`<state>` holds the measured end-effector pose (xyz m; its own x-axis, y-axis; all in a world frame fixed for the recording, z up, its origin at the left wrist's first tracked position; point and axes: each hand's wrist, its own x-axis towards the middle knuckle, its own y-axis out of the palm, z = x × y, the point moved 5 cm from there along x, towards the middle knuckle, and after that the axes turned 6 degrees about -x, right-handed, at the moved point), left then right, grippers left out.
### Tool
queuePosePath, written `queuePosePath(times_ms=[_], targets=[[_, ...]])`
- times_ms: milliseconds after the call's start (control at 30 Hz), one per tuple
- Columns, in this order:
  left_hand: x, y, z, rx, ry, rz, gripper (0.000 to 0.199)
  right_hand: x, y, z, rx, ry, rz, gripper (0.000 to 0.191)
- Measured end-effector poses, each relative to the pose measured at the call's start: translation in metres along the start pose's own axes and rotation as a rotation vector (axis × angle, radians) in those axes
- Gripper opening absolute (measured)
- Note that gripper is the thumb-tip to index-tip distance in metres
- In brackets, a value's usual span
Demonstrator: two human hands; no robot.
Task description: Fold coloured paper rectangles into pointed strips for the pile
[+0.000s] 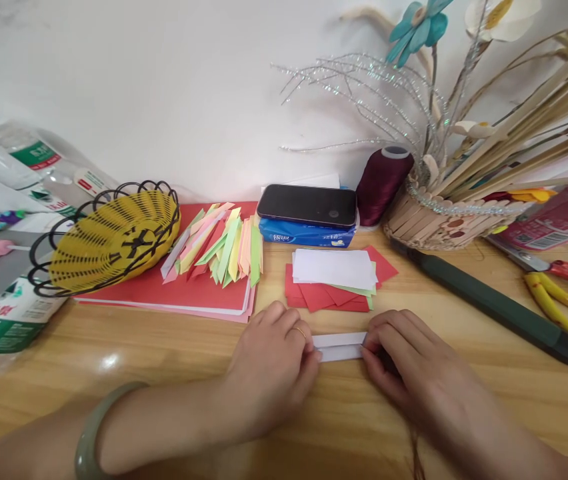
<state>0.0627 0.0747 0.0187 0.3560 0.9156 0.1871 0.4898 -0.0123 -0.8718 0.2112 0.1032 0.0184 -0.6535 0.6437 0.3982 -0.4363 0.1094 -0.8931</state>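
A narrow white paper strip (340,348), folded lengthwise with a crease along its middle, lies low over the wooden table between my hands. My left hand (277,363), with a ring on one finger, pinches its left end. At the right end, the fingers and thumb of my right hand (409,360) are closed on the strip. Just beyond the strip sits a small stack of white paper rectangles (334,268) on top of red (334,297) and green pieces. Folded coloured paper strips (229,247) are heaped farther left, on large red sheets (164,300).
A yellow basket (114,247) stands tilted at the left, near plastic bottles (9,313). A black phone (307,205) rests on a blue packet (307,233). Dark thread (383,183), a decorated pot (449,223), a green-handled tool (499,303) and scissors (559,267) are at the right.
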Motion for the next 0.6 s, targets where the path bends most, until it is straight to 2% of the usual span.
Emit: queuePosePath(times_ms=[167, 233, 300, 400, 600], targets=[[0.002, -0.005, 0.007, -0.037, -0.037, -0.028, 0.007, -0.004, 0.0, -0.004, -0.042, 0.015, 0.029, 0.011], [0.001, -0.007, 0.006, -0.018, 0.043, -0.044, 0.009, -0.005, -0.005, -0.001, -0.1, -0.054, 0.05, 0.018], [-0.003, -0.008, 0.004, 0.039, 0.183, -0.075, 0.01, -0.006, -0.01, 0.006, -0.143, -0.186, 0.062, 0.031], [-0.008, -0.009, 0.001, 0.104, 0.348, -0.136, 0.007, -0.007, -0.018, 0.015, -0.168, -0.338, 0.03, 0.039], [-0.011, -0.014, -0.007, 0.131, 0.461, -0.198, 0.006, -0.013, -0.017, 0.019, -0.218, -0.446, 0.021, 0.041]])
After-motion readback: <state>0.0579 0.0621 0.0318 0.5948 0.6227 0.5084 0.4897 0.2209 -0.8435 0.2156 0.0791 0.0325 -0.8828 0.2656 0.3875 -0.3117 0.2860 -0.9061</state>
